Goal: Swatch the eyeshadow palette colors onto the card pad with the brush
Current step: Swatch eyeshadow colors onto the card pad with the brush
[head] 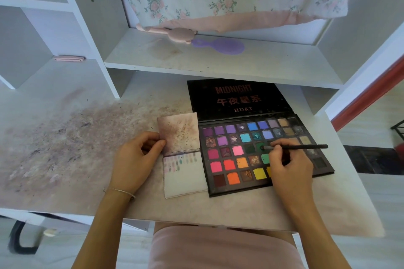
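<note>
Far left of my white, powder-stained desk [65,137] is just a big smear of pinkish eyeshadow dust. My left hand [135,159], thin bracelet on the wrist, has its fingers curled in and is pinching the left edge of the small white card pad [185,172]. The stained top page [178,132] is flipped up and away from me, and the open page below has a few rows of little purple and green swatches near its top. Touching the pad's right side is the big black eyeshadow palette [240,153], lid laid open flat behind it, pans running purple, blue, pink, orange, yellow. My right hand [288,164] rests over the palette's right half, fingers pinching the thin black makeup brush [301,147], its tip down in a dark green pan. Up on the shelf there's a purple plastic hairbrush [220,45].
</note>
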### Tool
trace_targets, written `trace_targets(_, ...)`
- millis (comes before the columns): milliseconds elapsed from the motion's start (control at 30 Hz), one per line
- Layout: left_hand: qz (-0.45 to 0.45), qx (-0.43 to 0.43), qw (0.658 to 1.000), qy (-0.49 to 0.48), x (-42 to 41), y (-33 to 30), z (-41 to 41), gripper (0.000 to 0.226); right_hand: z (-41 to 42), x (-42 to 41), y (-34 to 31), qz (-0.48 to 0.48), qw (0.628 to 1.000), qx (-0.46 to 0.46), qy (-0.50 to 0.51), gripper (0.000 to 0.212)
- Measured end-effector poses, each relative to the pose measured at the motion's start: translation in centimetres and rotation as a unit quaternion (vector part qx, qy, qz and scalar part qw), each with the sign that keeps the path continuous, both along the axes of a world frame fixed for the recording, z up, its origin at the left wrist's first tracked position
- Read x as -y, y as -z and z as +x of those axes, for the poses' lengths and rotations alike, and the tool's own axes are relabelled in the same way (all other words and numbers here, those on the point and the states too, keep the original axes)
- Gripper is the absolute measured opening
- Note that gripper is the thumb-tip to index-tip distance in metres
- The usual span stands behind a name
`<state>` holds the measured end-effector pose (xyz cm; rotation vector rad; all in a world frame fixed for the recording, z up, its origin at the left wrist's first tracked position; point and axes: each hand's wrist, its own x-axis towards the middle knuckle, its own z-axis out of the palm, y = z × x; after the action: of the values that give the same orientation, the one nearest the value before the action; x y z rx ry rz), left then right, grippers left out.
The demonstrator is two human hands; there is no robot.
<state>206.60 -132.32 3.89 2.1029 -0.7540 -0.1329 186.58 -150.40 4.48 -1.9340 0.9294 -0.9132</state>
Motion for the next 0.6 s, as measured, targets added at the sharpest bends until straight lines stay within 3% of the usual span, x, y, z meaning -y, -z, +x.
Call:
trace_targets(233, -0.001, 0.013, 1.000, 0.004, 0.0, 0.0, 0.0, 0.009, 0.4, -1.2, -0.4, 0.018, 0.999, 0.036, -0.006, 0.032)
trace_targets(467, 0.001, 0.015, 1.000, 0.002, 0.0, 0.0, 0.0, 0.007, 3.1, -4.7, -0.8, 0.024, 0.995, 0.062, -0.079, 0.029)
trace_targets(600, -0.007, 0.010, 1.000, 0.004, 0.0, -0.2, -0.1, 0.008, 4.6, -6.7, -0.6, 0.012, 0.988, 0.043, -0.145, 0.017)
